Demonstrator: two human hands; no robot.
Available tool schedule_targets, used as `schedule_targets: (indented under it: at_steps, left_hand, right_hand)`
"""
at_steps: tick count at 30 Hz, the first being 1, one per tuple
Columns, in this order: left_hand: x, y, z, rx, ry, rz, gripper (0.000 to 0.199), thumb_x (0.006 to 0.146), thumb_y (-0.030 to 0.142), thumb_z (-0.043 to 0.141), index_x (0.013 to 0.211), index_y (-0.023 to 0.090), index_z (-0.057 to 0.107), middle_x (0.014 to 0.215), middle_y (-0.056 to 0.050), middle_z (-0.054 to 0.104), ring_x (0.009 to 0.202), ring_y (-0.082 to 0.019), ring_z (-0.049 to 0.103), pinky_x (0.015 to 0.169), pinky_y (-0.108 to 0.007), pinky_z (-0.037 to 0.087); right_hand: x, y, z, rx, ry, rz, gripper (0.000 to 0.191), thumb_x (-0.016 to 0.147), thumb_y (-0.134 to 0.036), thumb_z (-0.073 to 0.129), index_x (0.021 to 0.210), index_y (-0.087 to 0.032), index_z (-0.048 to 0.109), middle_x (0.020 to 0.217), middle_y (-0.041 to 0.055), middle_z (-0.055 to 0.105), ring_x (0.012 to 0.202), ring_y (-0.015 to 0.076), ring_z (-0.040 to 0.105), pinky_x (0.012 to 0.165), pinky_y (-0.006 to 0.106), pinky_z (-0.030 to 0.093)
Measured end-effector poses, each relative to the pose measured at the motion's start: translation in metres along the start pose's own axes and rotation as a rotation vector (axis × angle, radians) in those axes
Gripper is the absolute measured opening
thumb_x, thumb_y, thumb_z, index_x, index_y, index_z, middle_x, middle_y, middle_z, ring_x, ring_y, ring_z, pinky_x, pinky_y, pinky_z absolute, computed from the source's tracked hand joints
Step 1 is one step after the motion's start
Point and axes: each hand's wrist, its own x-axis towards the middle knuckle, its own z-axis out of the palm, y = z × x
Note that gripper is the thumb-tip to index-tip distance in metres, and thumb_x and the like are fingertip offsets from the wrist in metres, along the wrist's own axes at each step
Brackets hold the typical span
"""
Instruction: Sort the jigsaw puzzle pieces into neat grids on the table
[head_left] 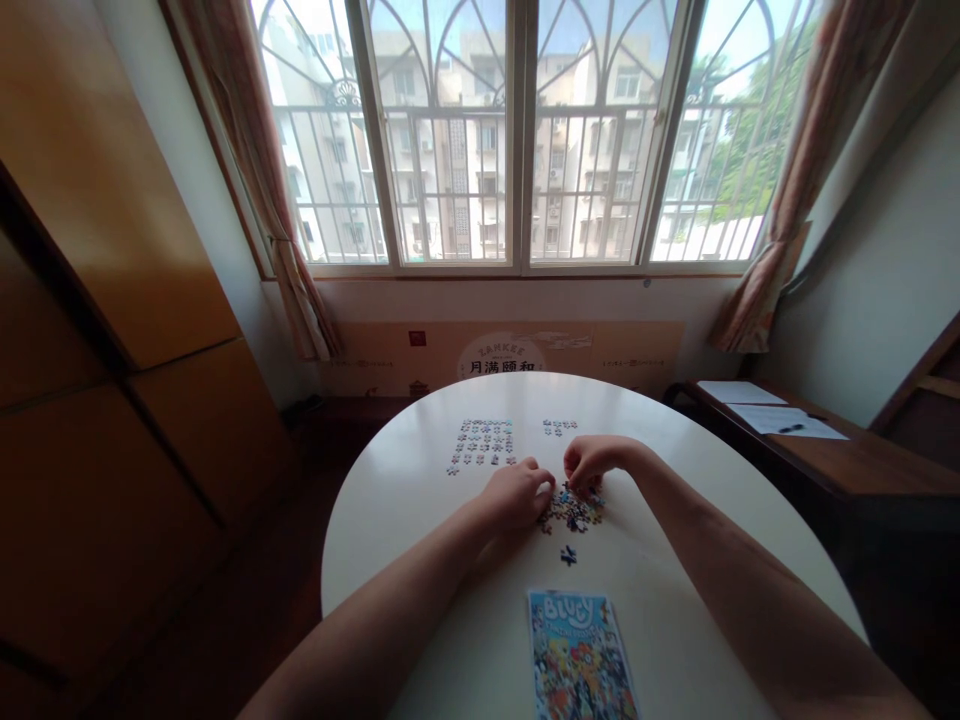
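A pile of loose jigsaw puzzle pieces [574, 512] lies on the white round table [390, 540]. My left hand [519, 494] rests at the pile's left edge, its fingers bent and slightly apart, with no piece visible in it. From the far right side my right hand [591, 462] reaches down, thumb and fingers pinched at the pile's top edge. A piece seems to be at those fingertips, partly hidden. Closer to me, a dark puzzle piece [568, 556] lies apart. Beyond my left hand are rows of separated pieces [484, 440]; a smaller group [559, 427] sits farther right.
A colourful Bluey picture sheet [581, 655] lies near me on the table. At right, a wooden side table [862, 465] holds papers [787, 421] and a dark pen. A printed cardboard panel [630, 350] stands beneath the window, and wooden cabinets [112, 250] are at left.
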Motion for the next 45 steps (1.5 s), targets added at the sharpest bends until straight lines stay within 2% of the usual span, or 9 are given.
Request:
schedule_targets:
  at_steps: [5,9,15,20,25,30,38,41,45]
  left_hand:
    - [-0.001,0.0,0.0,0.005,0.002,-0.011,0.031,0.093,0.039,0.044,0.114,0.031,0.067,0.107,-0.006,0.061,0.086,-0.02,0.063,0.079,-0.032,0.049]
    - [-0.002,0.001,-0.003,-0.002,-0.001,0.001,0.031,0.094,0.039,0.044,0.113,0.031,0.066,0.106,-0.006,0.061,0.085,-0.02,0.063,0.077,-0.032,0.049]
    - [-0.001,0.001,-0.001,-0.015,0.013,-0.002,0.031,0.094,0.04,0.043,0.113,0.03,0.067,0.107,-0.005,0.061,0.086,-0.02,0.063,0.078,-0.031,0.049]
    - [0.0,-0.001,0.002,-0.01,0.031,-0.002,0.03,0.093,0.038,0.043,0.11,0.03,0.067,0.105,-0.004,0.061,0.084,-0.02,0.063,0.076,-0.031,0.049]
    - [0.001,-0.001,0.002,-0.004,0.032,0.002,0.03,0.093,0.039,0.044,0.111,0.03,0.067,0.106,-0.004,0.061,0.083,-0.02,0.063,0.076,-0.031,0.049]
    - [0.001,-0.001,0.002,-0.012,0.021,-0.006,0.031,0.093,0.039,0.044,0.113,0.031,0.067,0.107,-0.005,0.061,0.086,-0.02,0.063,0.079,-0.031,0.049]
    - [0.0,-0.001,0.001,-0.011,0.025,-0.004,0.031,0.093,0.04,0.044,0.111,0.03,0.067,0.107,-0.005,0.061,0.085,-0.02,0.063,0.078,-0.032,0.049]
    - [0.001,-0.001,0.002,-0.007,0.018,-0.004,0.031,0.093,0.039,0.043,0.112,0.03,0.066,0.109,-0.005,0.061,0.087,-0.02,0.063,0.079,-0.032,0.049]
    - [0.001,-0.002,0.003,-0.005,0.009,-0.002,0.032,0.094,0.04,0.043,0.114,0.03,0.065,0.11,-0.005,0.061,0.087,-0.02,0.063,0.079,-0.031,0.049]
  right_hand:
    - [0.003,0.008,-0.003,0.04,-0.011,-0.037,0.033,0.056,-0.037,0.081,0.074,-0.013,0.066,0.061,0.0006,0.066,0.058,0.0116,0.06,0.055,0.02,0.045]
    - [0.005,0.024,-0.008,0.179,-0.019,-0.119,0.04,0.054,-0.04,0.084,0.077,-0.014,0.065,0.063,-0.0004,0.065,0.056,0.0099,0.056,0.054,0.02,0.043]
    - [0.01,0.046,-0.015,0.295,0.236,-0.193,0.039,0.057,-0.041,0.082,0.078,-0.015,0.062,0.06,-0.0047,0.056,0.05,0.0067,0.046,0.047,0.019,0.034]
    - [0.017,0.054,-0.017,0.251,0.409,-0.112,0.033,0.059,-0.035,0.079,0.078,-0.015,0.061,0.061,-0.0021,0.059,0.048,0.0073,0.046,0.043,0.02,0.03]
    - [0.022,0.059,-0.017,0.182,0.443,-0.056,0.022,0.062,-0.025,0.074,0.077,-0.015,0.061,0.062,-0.0004,0.062,0.047,0.0083,0.049,0.042,0.019,0.033]
    - [0.023,0.058,-0.016,0.016,0.502,-0.052,0.014,0.064,-0.019,0.069,0.078,-0.015,0.064,0.059,-0.0017,0.061,0.048,0.0099,0.052,0.044,0.02,0.036]
    - [0.025,0.059,-0.021,-0.132,0.674,-0.019,0.015,0.069,-0.022,0.068,0.081,-0.015,0.074,0.079,0.0054,0.071,0.074,0.0179,0.062,0.062,0.024,0.043]
    - [0.023,0.067,-0.026,-0.143,0.678,-0.007,0.02,0.072,-0.024,0.066,0.087,-0.015,0.075,0.081,0.0057,0.072,0.075,0.018,0.063,0.065,0.024,0.044]
    - [0.018,0.078,-0.029,-0.146,0.606,-0.05,0.03,0.068,-0.026,0.07,0.096,-0.017,0.076,0.085,0.0043,0.073,0.072,0.0169,0.064,0.063,0.023,0.046]
